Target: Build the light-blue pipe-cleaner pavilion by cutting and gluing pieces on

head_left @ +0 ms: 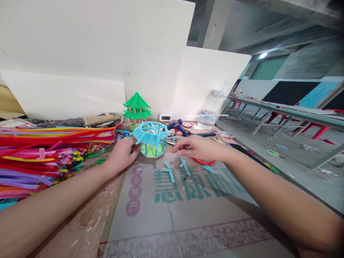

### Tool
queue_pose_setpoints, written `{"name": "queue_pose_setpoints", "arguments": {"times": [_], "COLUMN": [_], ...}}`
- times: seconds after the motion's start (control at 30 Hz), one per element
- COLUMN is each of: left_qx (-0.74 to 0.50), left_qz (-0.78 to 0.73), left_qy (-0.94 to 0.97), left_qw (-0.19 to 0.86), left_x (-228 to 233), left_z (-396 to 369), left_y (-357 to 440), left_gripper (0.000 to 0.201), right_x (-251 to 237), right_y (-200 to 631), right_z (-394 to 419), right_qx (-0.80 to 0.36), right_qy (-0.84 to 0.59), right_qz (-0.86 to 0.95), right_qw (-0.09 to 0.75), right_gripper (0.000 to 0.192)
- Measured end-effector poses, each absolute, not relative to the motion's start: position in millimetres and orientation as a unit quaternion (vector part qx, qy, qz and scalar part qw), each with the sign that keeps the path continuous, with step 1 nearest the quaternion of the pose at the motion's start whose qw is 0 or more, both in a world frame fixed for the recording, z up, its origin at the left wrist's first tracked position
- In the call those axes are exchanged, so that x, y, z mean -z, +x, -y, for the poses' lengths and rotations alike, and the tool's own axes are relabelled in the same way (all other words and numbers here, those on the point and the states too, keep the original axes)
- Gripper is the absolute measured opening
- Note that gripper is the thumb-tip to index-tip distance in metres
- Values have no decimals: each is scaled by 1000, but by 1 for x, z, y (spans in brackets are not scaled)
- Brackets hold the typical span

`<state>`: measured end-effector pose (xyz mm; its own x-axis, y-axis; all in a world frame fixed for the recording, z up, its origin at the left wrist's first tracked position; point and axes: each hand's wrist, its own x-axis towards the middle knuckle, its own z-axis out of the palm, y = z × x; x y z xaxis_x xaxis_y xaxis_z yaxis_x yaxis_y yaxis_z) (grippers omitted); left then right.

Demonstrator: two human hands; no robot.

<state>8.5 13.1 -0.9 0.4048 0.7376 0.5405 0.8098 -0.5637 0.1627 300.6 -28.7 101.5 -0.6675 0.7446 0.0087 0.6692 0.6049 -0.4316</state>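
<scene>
A small round pavilion model [152,138] made of light-blue pipe cleaners stands on a green base, its roof only partly covered with strips. My left hand [123,153] closes on its left side, the fingers partly hidden by it. To the right, my right hand [192,147] is bent down with thumb and fingertips pinched at the upper end of a short blue pipe cleaner piece [184,167]. Left of that piece, more blue pipe cleaner pieces [169,172] lie on the printed board. Another small blue bundle [208,168] rests beneath my right wrist.
Bundles of coloured pipe cleaners [40,154] fill the left side. A green tiered pavilion [137,109], a small digital clock [165,117] and a blue glue gun [177,126] stand behind. A clear plastic bottle [211,111] is at back right, before white panels [150,71].
</scene>
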Motion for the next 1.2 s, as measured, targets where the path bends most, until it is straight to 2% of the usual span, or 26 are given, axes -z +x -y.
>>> {"name": "queue_pose_setpoints", "arguments": {"times": [0.23,0.4,0.53,0.67,0.77,0.9,0.97,1.07,1.2], "left_qx": [278,278,276,273,274,274,271,268,267], "left_qz": [474,466,468,470,471,480,484,482,476], "left_qy": [-833,-838,-837,-838,-837,-831,-830,-832,-835], "left_qw": [64,61,59,50,43,55,63,65,69], "left_x": [-1,0,-1,-3,-4,-5,-4,-4,-3], "left_z": [-11,-13,-12,-11,-10,-10,-10,-10,-11], "left_y": [9,9,9,10,11,11,11,10,10], "left_gripper": [20,20,19,19,19,21,22,21,20], "right_x": [-78,-54,-61,-78,-88,-100,-107,-111,-96], "right_y": [280,268,273,285,293,303,311,323,329], "right_z": [43,40,31,25,24,27,26,22,11], "right_qx": [-168,-154,-256,-351,-315,-169,-125,-135,-121], "right_qy": [-303,-334,-411,-428,-431,-439,-440,-426,-360], "right_qz": [937,924,856,806,817,853,865,887,924], "right_qw": [38,100,183,209,219,227,207,117,45], "right_gripper": [30,13,14,21,19,25,23,23,35]}}
